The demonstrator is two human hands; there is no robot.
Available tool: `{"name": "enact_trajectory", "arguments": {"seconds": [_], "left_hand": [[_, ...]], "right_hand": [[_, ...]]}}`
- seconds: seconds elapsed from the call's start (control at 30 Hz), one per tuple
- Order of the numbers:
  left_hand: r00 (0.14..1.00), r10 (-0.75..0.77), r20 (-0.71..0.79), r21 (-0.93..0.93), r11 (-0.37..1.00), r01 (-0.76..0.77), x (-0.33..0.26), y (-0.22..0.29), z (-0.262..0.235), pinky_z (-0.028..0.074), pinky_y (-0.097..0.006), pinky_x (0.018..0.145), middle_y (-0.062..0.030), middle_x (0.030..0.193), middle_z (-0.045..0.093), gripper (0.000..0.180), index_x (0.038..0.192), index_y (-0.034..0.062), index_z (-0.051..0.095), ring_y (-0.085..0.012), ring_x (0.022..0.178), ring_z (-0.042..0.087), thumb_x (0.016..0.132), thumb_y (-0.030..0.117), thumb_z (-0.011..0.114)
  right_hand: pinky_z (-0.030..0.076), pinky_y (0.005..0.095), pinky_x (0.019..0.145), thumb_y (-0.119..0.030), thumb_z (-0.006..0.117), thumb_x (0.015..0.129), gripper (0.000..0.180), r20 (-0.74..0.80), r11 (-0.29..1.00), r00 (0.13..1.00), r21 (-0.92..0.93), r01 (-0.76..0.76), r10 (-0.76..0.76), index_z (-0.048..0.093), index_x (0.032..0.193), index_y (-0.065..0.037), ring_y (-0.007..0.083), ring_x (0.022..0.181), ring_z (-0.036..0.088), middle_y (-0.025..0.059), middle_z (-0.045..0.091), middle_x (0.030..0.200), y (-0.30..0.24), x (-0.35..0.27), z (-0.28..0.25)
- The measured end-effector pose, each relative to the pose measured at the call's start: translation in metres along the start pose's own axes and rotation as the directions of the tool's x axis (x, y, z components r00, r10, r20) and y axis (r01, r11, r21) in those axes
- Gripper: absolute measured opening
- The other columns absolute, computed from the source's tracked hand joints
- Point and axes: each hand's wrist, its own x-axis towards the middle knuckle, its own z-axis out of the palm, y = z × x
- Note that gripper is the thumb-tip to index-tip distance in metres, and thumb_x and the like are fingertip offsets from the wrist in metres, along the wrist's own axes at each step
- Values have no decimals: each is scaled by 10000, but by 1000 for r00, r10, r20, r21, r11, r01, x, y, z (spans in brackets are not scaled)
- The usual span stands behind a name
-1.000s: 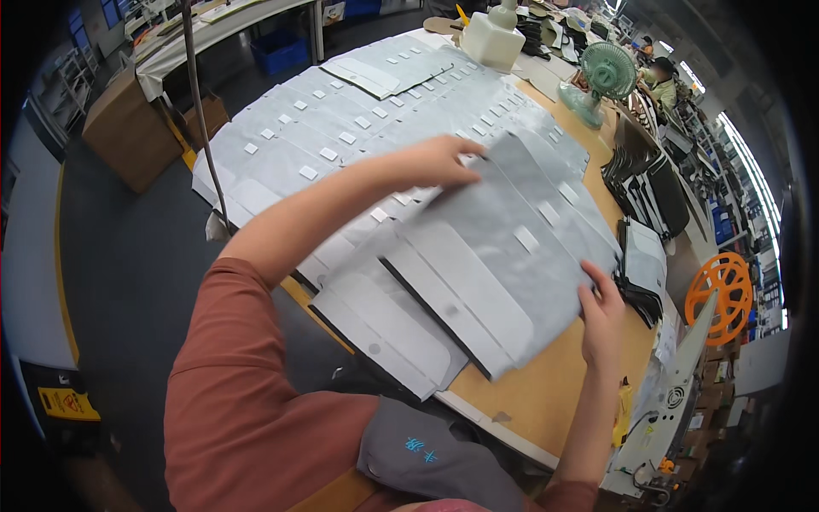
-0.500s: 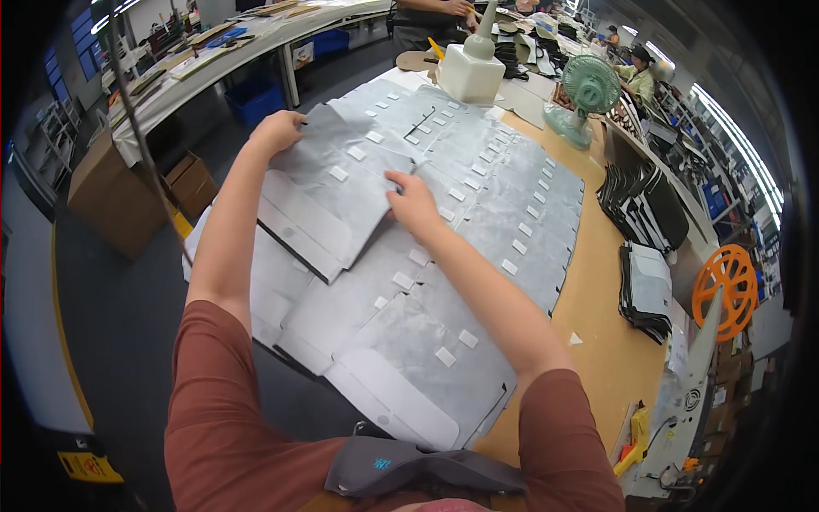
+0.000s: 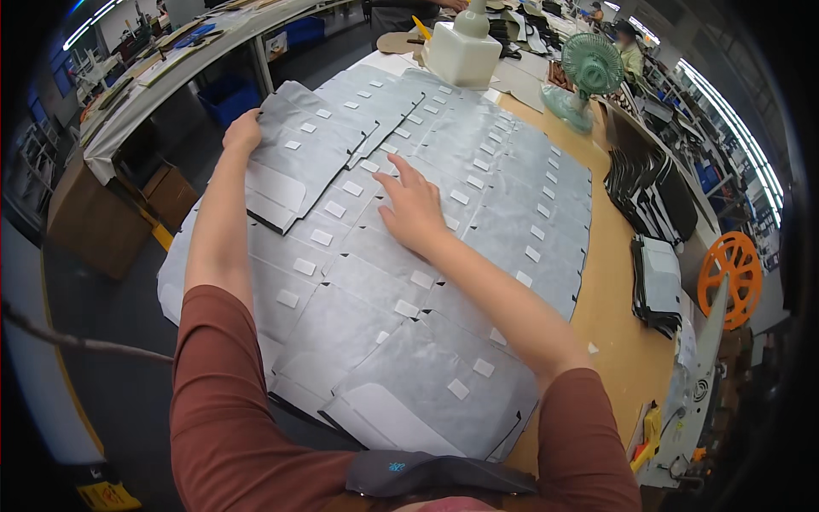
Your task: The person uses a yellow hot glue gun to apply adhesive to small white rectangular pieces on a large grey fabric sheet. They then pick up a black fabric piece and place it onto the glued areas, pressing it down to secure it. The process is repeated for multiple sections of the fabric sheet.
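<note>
- Step in hand: I judge this to be placing and squaring the grey panel (image 3: 328, 141) over the neighbouring panels (image 3: 503, 209).
- Panel position: I find it at the far left of the spread on the table (image 3: 627, 282), overlapping the layer below, its pale flap (image 3: 275, 192) toward the operator side.
- Left hand (image 3: 243, 130): I see the fingers curled at the panel's outer far corner; whether they pinch it, I cannot tell.
- Right hand (image 3: 414, 209): fingers spread and grasping nothing – I place it over the neighbouring panels, right of the grey panel. Contact beneath the palm is hidden from me.
- Next move: in my judgement, it calls for the left fingers to release the corner without dragging it – with the white tabs (image 3: 335, 210) beside the panel's right edge left uncovered.
</note>
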Motion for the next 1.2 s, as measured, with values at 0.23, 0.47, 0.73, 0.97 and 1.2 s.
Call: {"name": "enact_trajectory", "arguments": {"seconds": [0.23, 0.47, 0.73, 0.97, 1.2], "left_hand": [[1000, 12, 23, 20, 1000, -12, 17, -8, 20, 437, -484, 1047, -220, 1360, 561, 518, 1483, 189, 402, -398, 1249, 549, 965, 200, 388], [992, 92, -88, -76, 992, -99, 14, 3, 61, 469, -498, 968, -181, 1255, 638, 434, 1442, 243, 457, -401, 1140, 610, 1025, 328, 371], [881, 422, 213, -905, 426, 15, -118, 159, 18, 269, -199, 462, 53, 698, 500, 441, 1324, 88, 586, -24, 542, 310, 1006, 293, 359], [395, 742, 542, -819, 360, 447, -314, 247, -54, 255, -159, 439, 55, 690, 441, 440, 1355, 54, 522, -16, 532, 307, 944, 187, 441], [20, 703, 711, -607, 599, 522, -466, 282, -86, 279, -186, 451, 27, 739, 539, 475, 1238, 35, 570, -36, 548, 361, 806, -44, 388]], "right_hand": [[349, 490, 1046, -88, 682, 825, 397, 42, 998, 997, 34, 57, -59, 612, 1215, -107, 307, 1313, 444, 99, 380, 1500, -1, -69, -74], [385, 432, 974, -63, 685, 803, 386, -32, 979, 979, -21, 203, -203, 623, 1179, -122, 270, 1224, 524, 95, 514, 1393, 1, -168, -123], [388, 407, 961, -82, 651, 862, 237, -70, 985, 998, -174, -14, 1, 668, 1089, -149, 181, 1099, 593, 11, 655, 1109, 16, -297, -176], [406, 392, 926, -157, 631, 877, 189, -293, 884, 923, -320, -341, 250, 689, 1057, -157, 194, 1017, 620, 5, 684, 1015, 41, -397, -248], [409, 452, 980, -214, 699, 831, 387, -557, 373, 627, -508, -776, 545, 593, 1187, -108, 237, 1225, 512, 71, 603, 1223, 39, -570, -306]]}}
